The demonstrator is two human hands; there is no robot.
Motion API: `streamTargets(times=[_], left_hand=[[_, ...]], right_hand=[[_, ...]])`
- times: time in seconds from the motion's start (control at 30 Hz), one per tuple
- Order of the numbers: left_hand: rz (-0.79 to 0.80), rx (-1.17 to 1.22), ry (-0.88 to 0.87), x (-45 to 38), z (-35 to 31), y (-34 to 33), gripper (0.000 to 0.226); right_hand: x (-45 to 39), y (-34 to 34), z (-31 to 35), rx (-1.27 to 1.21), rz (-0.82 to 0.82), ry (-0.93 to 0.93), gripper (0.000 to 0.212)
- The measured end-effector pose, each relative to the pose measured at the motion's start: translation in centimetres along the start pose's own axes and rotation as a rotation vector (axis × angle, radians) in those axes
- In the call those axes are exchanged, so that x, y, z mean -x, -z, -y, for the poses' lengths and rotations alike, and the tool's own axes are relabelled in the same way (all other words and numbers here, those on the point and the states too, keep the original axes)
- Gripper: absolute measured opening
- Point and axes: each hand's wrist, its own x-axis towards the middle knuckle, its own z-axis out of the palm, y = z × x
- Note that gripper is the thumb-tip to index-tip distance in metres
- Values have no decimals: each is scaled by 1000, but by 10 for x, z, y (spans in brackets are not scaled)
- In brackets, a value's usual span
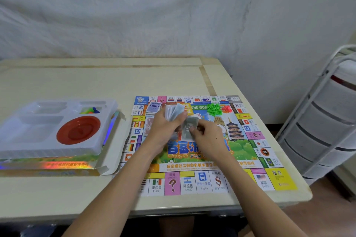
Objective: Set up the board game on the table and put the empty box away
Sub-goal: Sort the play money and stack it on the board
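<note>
Step in hand: paper money is being sorted or dealt out over the middle of the game board [208, 161], which already lies unfolded on the right part of the table [77, 82]; this looks like the middle of the set-up.
Left hand: left hand [165, 127] is curled around a fanned wad of pale notes [174, 111], fingers pressed against it from below and behind.
Right hand: right hand [207, 133] pinches a single grey-green banknote [189, 128] between thumb and fingertips, just beside the wad; motion blur hides the finer detail.
Already laid out: a blue-backed card deck [153, 107] sits near the board's far left corner, with green houses [213, 108] and red pieces [226, 108] in small heaps near the far edge.
Box: the box [63, 167] lies open on the left, well apart from the board, with its white plastic insert tray [28, 136] resting on top.
Left in the tray: a red dish [79, 130] and some coloured pawns [90, 110] in a far compartment, so the box is not yet empty.
Next move: probably set the notes down in tidy piles, which calls for peeling thin sheets one at a time without dragging a second along.
After that: the dish and pawns need lifting out before the box can be closed and put away.
</note>
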Motion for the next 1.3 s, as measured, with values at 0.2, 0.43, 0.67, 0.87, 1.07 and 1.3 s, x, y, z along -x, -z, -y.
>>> streamTargets(times=[0.2,0.43,0.67,0.87,1.07,1.3], left_hand=[[1,-434,-186,-33,-17,32,30],[-49,-730,-121,-60,-13,42,25],[-46,-895,-151,-69,3,38,27],[-61,-937,-200,-69,10,35,38],[-188,-680,-248,-67,-5,43,22],[-83,664,259,-55,-27,69,28]], right_hand=[[-20,-5,20,-49,89,-35,7],[-42,-24,27,-4,90,-131,13],[-52,-49,22,352,91,-94,15],[-46,-55,18,386,75,-40,26],[-41,-59,16,448,70,40,27],[-40,-52,23,330,45,2,24]])
